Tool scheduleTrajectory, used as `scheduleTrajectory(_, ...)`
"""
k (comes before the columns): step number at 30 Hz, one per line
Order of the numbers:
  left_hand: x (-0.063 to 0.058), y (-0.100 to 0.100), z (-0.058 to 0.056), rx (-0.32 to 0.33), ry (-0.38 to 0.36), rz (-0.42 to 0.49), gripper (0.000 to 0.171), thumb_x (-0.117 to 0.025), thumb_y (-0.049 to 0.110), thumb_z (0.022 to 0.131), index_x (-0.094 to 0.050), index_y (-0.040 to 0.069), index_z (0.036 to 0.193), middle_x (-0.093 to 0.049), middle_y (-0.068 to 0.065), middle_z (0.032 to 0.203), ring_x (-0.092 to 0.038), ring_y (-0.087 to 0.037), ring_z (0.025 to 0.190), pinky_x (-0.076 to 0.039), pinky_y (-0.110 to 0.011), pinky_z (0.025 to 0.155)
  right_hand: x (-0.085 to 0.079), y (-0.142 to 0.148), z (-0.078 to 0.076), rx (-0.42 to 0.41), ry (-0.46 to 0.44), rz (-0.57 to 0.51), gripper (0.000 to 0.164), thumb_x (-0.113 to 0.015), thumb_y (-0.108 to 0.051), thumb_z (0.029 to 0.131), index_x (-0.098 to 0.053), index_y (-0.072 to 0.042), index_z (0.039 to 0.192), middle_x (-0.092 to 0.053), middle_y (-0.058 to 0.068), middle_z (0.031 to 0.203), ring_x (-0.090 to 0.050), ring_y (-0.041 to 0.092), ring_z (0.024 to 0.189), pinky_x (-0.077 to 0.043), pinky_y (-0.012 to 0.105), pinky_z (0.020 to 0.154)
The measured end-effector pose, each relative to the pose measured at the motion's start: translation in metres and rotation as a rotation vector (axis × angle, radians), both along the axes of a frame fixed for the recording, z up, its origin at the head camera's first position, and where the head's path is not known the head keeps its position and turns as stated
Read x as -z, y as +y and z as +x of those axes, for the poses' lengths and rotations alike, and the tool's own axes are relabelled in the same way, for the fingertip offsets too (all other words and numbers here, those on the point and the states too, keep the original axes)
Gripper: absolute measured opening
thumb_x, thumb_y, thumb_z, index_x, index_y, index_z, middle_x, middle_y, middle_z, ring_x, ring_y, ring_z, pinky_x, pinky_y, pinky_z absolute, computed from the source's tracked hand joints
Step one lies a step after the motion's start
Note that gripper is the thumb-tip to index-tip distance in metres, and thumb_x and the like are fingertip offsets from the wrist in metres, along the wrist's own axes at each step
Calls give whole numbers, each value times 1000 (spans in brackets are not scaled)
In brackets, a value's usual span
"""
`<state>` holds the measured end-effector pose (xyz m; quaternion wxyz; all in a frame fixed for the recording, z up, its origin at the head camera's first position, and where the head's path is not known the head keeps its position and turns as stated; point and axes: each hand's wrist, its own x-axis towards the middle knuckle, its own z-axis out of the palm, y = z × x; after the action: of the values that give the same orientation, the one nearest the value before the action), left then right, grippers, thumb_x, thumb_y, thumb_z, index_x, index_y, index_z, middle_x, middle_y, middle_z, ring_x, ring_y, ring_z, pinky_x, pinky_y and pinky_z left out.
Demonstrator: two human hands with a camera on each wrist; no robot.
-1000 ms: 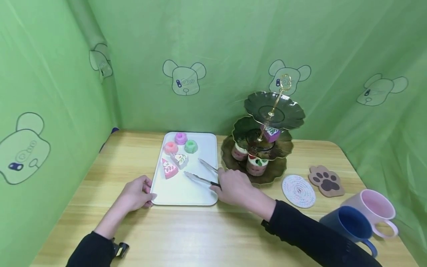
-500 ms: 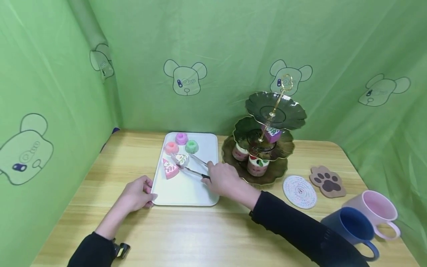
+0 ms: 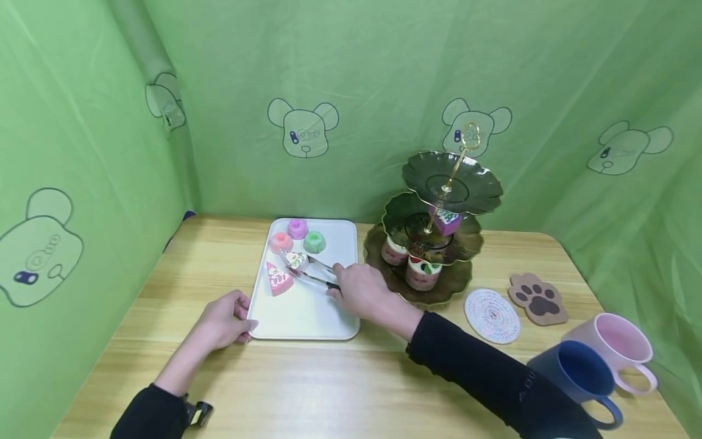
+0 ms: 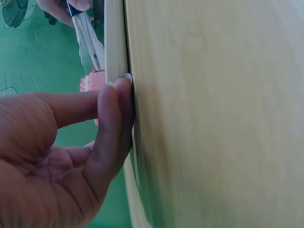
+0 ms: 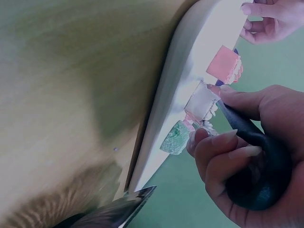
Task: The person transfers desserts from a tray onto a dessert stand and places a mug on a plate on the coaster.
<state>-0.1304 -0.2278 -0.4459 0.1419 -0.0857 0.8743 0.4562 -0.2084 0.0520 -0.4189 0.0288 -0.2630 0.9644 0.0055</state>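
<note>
The tongs (image 3: pixel 320 281) have moved left, tips now either side of the white slice (image 3: pixel 297 261) on the tray (image 3: pixel 304 318).
The right grip (image 3: pixel 362 289) is curled closed round the tongs; the left grip (image 3: pixel 223 318) pinches the tray's near-left edge.

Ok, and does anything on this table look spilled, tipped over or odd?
Nothing stands out. I see no spill; the pink cake slice sits frosting-up on the tray, and the blue mug and pink mug stand upright. The tiered stand looks slanted, but that is probably the camera angle.
</note>
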Motion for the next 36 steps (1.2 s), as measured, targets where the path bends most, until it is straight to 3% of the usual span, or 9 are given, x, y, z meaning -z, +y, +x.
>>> scheduleTrajectory(9,0,1,2,7,2,7,34,-75,-10,90,-54,-10,116,-61,-18,96,-68,-22,66,-68,-34,60,-4,12,9,8,-16,-3,49,-65,-53,103,-65,-12,129,-64,6,80,-63,23,68,-56,38,52)
scheduleTrajectory(19,0,3,2,6,4,3,33,-75,-10,90,-54,-10,116,-61,-18,95,-68,-22,67,-68,-34,60,-20,43,26,-29,23,-120,38,-71,-49,100,-65,-12,108,-62,2,75,-63,24,64,-55,42,49)
scheduleTrajectory(24,0,3,2,6,0,3,33,-75,-10,90,-54,-10,116,-61,-18,96,-68,-22,67,-68,-34,60,-41,63,37,-24,77,-166,44,-72,-48,100,-67,-9,118,-62,2,74,-62,25,61,-54,43,47)
scheduleTrajectory(29,0,2,2,5,0,8,33,-74,-10,91,-54,-10,116,-61,-18,95,-69,-22,67,-68,-34,60,-67,84,49,-2,128,-214,50,-73,-47,99,-67,-6,128,-68,5,80,-68,28,68,-57,45,52)
scheduleTrajectory(36,-1,2,2,5,-7,3,33,-73,-10,92,-53,-11,117,-61,-18,95,-69,-22,67,-68,-35,61,-96,117,59,19,204,-265,48,-74,-43,100,-67,-3,125,-67,6,76,-57,19,56,-47,36,42)
